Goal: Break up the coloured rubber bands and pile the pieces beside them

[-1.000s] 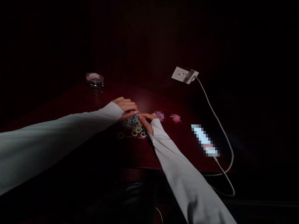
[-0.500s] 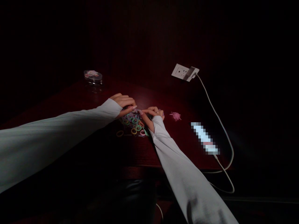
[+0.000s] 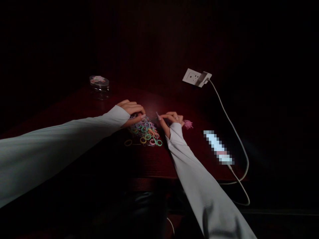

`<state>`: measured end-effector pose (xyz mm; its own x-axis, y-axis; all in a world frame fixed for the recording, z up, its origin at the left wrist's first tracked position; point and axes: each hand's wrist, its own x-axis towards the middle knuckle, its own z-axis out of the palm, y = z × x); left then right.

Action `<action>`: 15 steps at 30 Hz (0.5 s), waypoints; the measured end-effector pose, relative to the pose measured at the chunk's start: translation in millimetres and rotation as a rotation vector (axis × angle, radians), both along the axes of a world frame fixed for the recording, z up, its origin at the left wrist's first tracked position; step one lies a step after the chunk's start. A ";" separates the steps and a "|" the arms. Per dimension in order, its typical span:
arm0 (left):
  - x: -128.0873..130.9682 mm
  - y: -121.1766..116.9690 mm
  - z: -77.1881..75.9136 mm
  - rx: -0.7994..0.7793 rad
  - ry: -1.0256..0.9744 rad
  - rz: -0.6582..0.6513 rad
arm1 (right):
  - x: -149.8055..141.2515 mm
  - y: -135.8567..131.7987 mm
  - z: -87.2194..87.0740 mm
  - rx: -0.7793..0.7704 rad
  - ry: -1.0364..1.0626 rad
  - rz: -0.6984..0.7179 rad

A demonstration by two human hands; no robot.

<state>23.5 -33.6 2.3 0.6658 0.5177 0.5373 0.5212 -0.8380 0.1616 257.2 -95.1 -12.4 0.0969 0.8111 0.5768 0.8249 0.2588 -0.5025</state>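
A mixed heap of small colourful hair ties lies on the dark red table, with mint, yellow, orange, purple and pink rings among them. My left hand rests at the heap's upper left edge, thumb and fingers pinched together over the ties; what they grip is hidden. Just right of the heap is my right hand, wearing a ring, its thumb and index finger brought together. Whatever is between them is too small to make out. Partly behind that hand sits a little pile of pink ties.
A clear round container with a pink decorated lid stands at the back left. A blurred-out phone lies at the right, its white cable looping up to a charger in the wall socket. Surroundings are dark.
My right hand has moved right, away from the heap and towards the pink pile, uncovering more ties at the heap's right side. My left hand has barely moved.
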 end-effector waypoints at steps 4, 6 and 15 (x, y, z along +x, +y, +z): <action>-0.5 11.9 -6.9 -0.044 -0.039 0.112 | 42.3 10.3 -2.0 0.021 -0.034 -0.226; -1.4 16.9 -9.4 -0.061 -0.042 0.172 | 56.1 13.1 -3.0 -0.028 -0.040 -0.260; -25.5 44.7 -15.9 -0.185 -0.027 0.326 | 42.5 6.6 -5.4 0.019 -0.190 -0.066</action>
<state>-2.0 11.0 -13.6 0.4367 0.7902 0.4299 0.7492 -0.5840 0.3123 299.7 -88.5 -17.9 0.0373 0.7955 0.6048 0.9200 0.2089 -0.3316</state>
